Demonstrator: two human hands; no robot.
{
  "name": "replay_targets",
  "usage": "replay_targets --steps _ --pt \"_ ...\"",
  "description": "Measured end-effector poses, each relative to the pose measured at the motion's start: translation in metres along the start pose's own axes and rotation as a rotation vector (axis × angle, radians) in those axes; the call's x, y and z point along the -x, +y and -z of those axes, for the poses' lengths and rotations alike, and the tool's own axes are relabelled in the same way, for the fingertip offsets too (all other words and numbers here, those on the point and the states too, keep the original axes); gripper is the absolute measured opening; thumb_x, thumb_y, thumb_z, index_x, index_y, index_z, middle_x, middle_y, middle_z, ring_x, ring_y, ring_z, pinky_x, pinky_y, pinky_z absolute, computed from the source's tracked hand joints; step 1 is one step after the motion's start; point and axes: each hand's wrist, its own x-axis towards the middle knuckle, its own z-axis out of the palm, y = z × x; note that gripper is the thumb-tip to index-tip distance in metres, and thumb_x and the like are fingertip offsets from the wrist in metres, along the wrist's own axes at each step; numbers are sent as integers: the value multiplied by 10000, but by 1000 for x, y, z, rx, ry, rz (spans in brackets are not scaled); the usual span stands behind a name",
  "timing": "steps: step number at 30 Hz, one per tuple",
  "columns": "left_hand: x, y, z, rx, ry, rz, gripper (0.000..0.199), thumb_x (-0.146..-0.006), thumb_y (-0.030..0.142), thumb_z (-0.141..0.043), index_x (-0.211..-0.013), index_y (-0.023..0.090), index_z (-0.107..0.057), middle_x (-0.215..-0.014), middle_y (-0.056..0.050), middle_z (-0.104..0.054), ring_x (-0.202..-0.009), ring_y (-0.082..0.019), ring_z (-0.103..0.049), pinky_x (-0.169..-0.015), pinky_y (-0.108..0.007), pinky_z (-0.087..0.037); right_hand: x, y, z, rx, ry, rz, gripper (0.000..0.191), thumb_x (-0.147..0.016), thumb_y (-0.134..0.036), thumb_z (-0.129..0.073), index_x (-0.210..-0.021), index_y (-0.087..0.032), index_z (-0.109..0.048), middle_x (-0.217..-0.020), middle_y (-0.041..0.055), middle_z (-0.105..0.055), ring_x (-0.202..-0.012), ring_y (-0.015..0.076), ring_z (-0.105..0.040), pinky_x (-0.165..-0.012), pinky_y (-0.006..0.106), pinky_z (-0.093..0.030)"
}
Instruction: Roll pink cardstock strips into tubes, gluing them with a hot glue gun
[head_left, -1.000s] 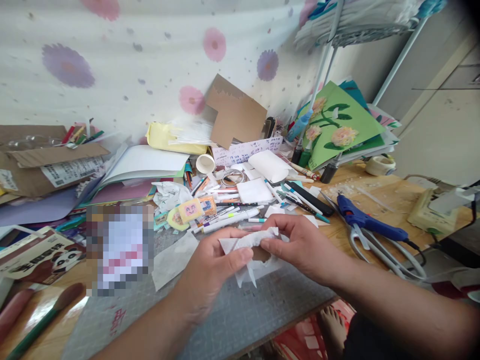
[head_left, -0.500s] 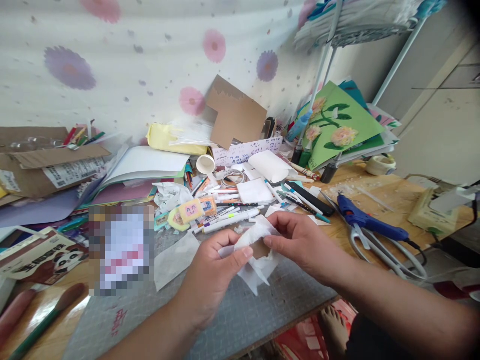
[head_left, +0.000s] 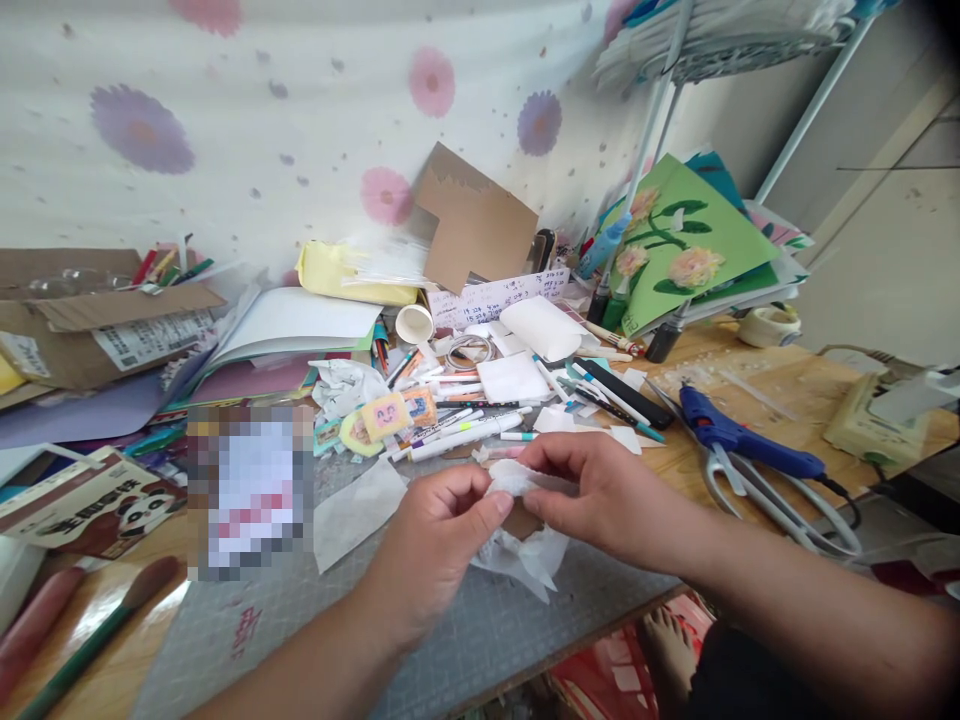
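A small piece of brown cardboard (head_left: 523, 521), partly wrapped in thin white tissue paper (head_left: 534, 560), is held between both hands above the grey cutting mat (head_left: 360, 640). My left hand (head_left: 435, 530) pinches the paper's left edge between thumb and fingers. From the right, my right hand (head_left: 592, 495) closes thumb and fingertips on the upper edge of the paper. Loose paper ends hang down below the cardboard. The fingers hide part of the fold. Left of my left hand, a flat strip of white tissue (head_left: 358, 512) lies on the mat.
Several pens and markers (head_left: 465, 435) crowd the mat behind my hands. At the right lie a blue glue gun (head_left: 750, 435) and large grey scissors (head_left: 780, 505). A torn cardboard sheet (head_left: 480, 215) leans at the back. An open cardboard box (head_left: 97, 335) stands at the left.
My right hand has shifted left, its fingertips nearer my left thumb. The tissue's upper edge is now folded down over the cardboard, covering more of it.
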Motion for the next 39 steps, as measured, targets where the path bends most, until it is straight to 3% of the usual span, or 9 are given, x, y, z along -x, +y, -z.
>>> replay_targets --steps 6,16,23,28,30,33,35,37,39 --pt "5 10 -3 -113 79 -57 275 -780 391 -653 -631 171 -580 -574 30 -489 -555 -103 -398 -515 -204 -297 0 -6 1 -148 20 0 188 -790 -356 -617 -814 -171 -639 -731 8 -628 -669 133 -544 -591 240 -427" --pt "6 9 -6 -197 122 -25 251 -751 403 -628 -667 166 -626 -608 -9 -563 -581 -142 -476 -537 -231 -333 -3 -5 -9 -105 102 -16 19 -716 -199 -572 -731 -187 -570 -665 -20 -578 -600 106 -492 -541 213 -396" --pt "4 9 -5 -125 84 -5 262 -737 409 -659 -670 159 -620 -610 -1 -554 -579 -132 -473 -544 -224 -342 -4 -5 -11 -187 103 -82 70 -662 -191 -548 -730 -190 -562 -654 -31 -547 -576 100 -462 -524 212 -367" --pt "2 9 -3 -66 57 -2 293 -762 423 -672 -653 168 -576 -591 30 -509 -552 -106 -421 -521 -209 -313 -4 -4 -3 -207 46 -55 138 -718 -279 -612 -809 -175 -618 -732 -1 -601 -653 128 -526 -587 242 -415" --pt "2 8 -2 -67 69 3 303 -781 438 -662 -675 165 -584 -607 25 -526 -565 -109 -433 -532 -215 -321 -2 -3 7 -161 95 -3 153 -754 -327 -622 -805 -182 -626 -757 12 -621 -688 144 -551 -616 258 -429" --pt "1 7 -2 -13 108 37 320 -786 459 -658 -708 154 -596 -662 -9 -593 -605 -134 -497 -562 -234 -350 9 0 37 95 318 81 176 -813 -377 -604 -774 -208 -632 -727 12 -625 -686 159 -563 -631 280 -425" --pt "0 8 -2 46 135 67 331 -771 463 -673 -712 146 -601 -689 -31 -623 -629 -151 -534 -578 -245 -370 22 8 67 367 441 98 164 -832 -363 -584 -790 -221 -656 -733 23 -642 -693 173 -575 -664 311 -427" --pt "-1 9 -2 98 158 85 334 -759 461 -690 -710 140 -611 -691 -34 -631 -632 -151 -543 -581 -244 -382 38 23 102 615 433 71 156 -826 -250 -524 -807 -231 -677 -841 55 -683 -779 198 -609 -746 349 -433" --pt "-2 10 -2 159 177 89 326 -750 452 -708 -701 142 -618 -670 -16 -618 -609 -130 -525 -566 -229 -381 55 46 137 761 486 -54 202 -783 -165 -529 -894 -234 -683 -1014 94 -690 -932 231 -614 -862 376 -410"
